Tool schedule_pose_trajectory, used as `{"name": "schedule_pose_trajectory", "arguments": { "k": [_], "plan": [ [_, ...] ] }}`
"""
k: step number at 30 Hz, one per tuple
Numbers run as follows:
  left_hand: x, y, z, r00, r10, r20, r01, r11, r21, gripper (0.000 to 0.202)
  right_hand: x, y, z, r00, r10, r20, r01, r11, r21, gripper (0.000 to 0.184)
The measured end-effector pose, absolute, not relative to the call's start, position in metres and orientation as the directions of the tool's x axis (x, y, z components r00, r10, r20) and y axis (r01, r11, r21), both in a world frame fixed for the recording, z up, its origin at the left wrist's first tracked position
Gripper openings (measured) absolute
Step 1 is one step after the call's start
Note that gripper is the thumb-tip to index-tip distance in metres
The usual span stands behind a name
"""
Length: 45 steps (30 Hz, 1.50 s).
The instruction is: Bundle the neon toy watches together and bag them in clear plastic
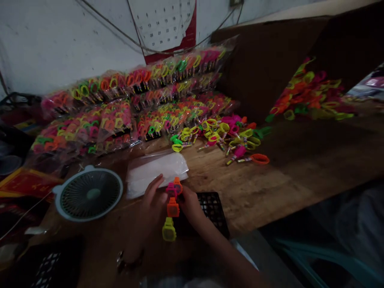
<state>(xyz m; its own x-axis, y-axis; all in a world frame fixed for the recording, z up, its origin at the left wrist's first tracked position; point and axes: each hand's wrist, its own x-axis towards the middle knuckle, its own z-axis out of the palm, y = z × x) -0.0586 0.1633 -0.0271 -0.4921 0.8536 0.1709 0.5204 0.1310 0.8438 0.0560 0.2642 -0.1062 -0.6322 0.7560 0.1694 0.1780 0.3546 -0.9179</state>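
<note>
Four-coloured plastic clutter surrounds a short row of toy watches in the lower middle. A pink toy watch (171, 190) and an orange toy watch (178, 185) are at its far end, touching or overlapping. Nearer me are a second orange toy watch (173, 208) and a yellow toy watch (169, 230). My right hand (192, 204) is closed at the far orange watch, its fingertips partly hidden. Left of the row, my left hand (153, 200) has its fingers apart, the thumb close to the pink watch. A black perforated tray (214, 212) lies partly under my right hand.
Clear plastic bags (162, 168) lie just beyond my hands. A round fan (90, 194) is at left. Bagged toy watches (117, 120) stack against the wall. Loose ones (222, 134) pile beside a cardboard box (261, 64). Another black tray (48, 264) is at lower left.
</note>
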Motion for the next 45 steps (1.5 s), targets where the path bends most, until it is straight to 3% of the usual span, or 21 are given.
{"name": "schedule_pose_trajectory", "arguments": {
  "k": [2, 4, 5, 7, 8, 10, 12, 17, 19, 20, 21, 23, 25, 28, 32, 39, 45],
  "plan": [
    [-0.052, 0.184, -0.029, -0.375, 0.912, 0.168, 0.576, 0.087, 0.813, 0.045, 0.068, 0.284, -0.098, -0.741, 0.659, 0.129, 0.125, 0.325, -0.938, 0.024],
    [-0.048, 0.196, -0.038, -0.280, 0.947, 0.157, 0.627, 0.057, 0.777, 0.044, 0.089, 0.317, -0.083, -0.736, 0.673, 0.066, 0.178, 0.287, -0.941, 0.031],
    [-0.047, 0.200, -0.042, -0.253, 0.953, 0.168, 0.649, 0.039, 0.760, 0.041, 0.102, 0.336, -0.075, -0.658, 0.753, 0.024, 0.279, 0.273, -0.920, 0.034],
    [-0.049, 0.204, -0.050, -0.241, 0.945, 0.219, 0.669, -0.001, 0.744, 0.035, 0.127, 0.378, -0.061, -0.261, 0.964, -0.050, 0.665, 0.142, -0.733, 0.034],
    [-0.052, 0.206, -0.052, -0.246, 0.936, 0.250, 0.673, -0.020, 0.739, 0.034, 0.136, 0.397, -0.055, -0.054, 0.996, -0.068, 0.819, 0.006, -0.574, 0.035],
    [-0.059, 0.208, -0.053, -0.265, 0.917, 0.296, 0.687, -0.036, 0.726, 0.033, 0.149, 0.427, -0.050, 0.126, 0.988, -0.087, 0.914, -0.150, -0.378, 0.041],
    [-0.069, 0.209, -0.049, -0.307, 0.895, 0.325, 0.704, -0.016, 0.710, 0.032, 0.151, 0.444, -0.049, 0.133, 0.985, -0.114, 0.935, -0.162, -0.316, 0.045],
    [-0.085, 0.193, -0.030, -0.401, 0.846, 0.351, 0.725, 0.059, 0.686, 0.033, 0.154, 0.438, -0.049, -0.026, 0.987, -0.162, 0.961, -0.020, -0.277, 0.026],
    [-0.077, 0.180, -0.023, -0.438, 0.827, 0.352, 0.754, 0.125, 0.644, 0.032, 0.159, 0.425, -0.053, -0.149, 0.976, -0.159, 0.944, 0.092, -0.317, 0.022],
    [-0.071, 0.174, -0.021, -0.454, 0.818, 0.352, 0.771, 0.164, 0.615, 0.031, 0.160, 0.416, -0.057, -0.238, 0.961, -0.141, 0.904, 0.166, -0.395, 0.022],
    [-0.064, 0.168, -0.022, -0.463, 0.809, 0.362, 0.789, 0.190, 0.584, 0.032, 0.159, 0.404, -0.061, -0.341, 0.933, -0.116, 0.823, 0.237, -0.516, 0.024],
    [-0.050, 0.159, -0.027, -0.439, 0.800, 0.410, 0.830, 0.186, 0.525, 0.031, 0.149, 0.373, -0.072, -0.557, 0.829, -0.045, 0.512, 0.301, -0.805, 0.028],
    [-0.038, 0.155, -0.037, -0.416, 0.778, 0.470, 0.854, 0.156, 0.497, 0.030, 0.129, 0.336, -0.080, -0.718, 0.696, 0.012, 0.149, 0.170, -0.974, 0.028],
    [-0.028, 0.152, -0.052, -0.452, 0.722, 0.523, 0.836, 0.138, 0.532, 0.028, 0.093, 0.284, -0.087, -0.783, 0.621, 0.045, -0.100, -0.055, -0.993, 0.030],
    [-0.024, 0.149, -0.063, -0.540, 0.648, 0.537, 0.784, 0.155, 0.601, 0.027, 0.069, 0.254, -0.090, -0.739, 0.674, 0.015, -0.143, -0.135, -0.980, 0.031],
    [-0.018, 0.148, -0.064, -0.567, 0.607, 0.557, 0.777, 0.172, 0.605, 0.025, 0.069, 0.262, -0.098, -0.729, 0.680, 0.081, -0.119, -0.009, -0.993, 0.016],
    [-0.019, 0.148, -0.064, -0.549, 0.586, 0.596, 0.804, 0.176, 0.568, 0.024, 0.058, 0.256, -0.095, -0.746, 0.661, 0.085, 0.019, 0.150, -0.989, 0.013]
  ]
}}
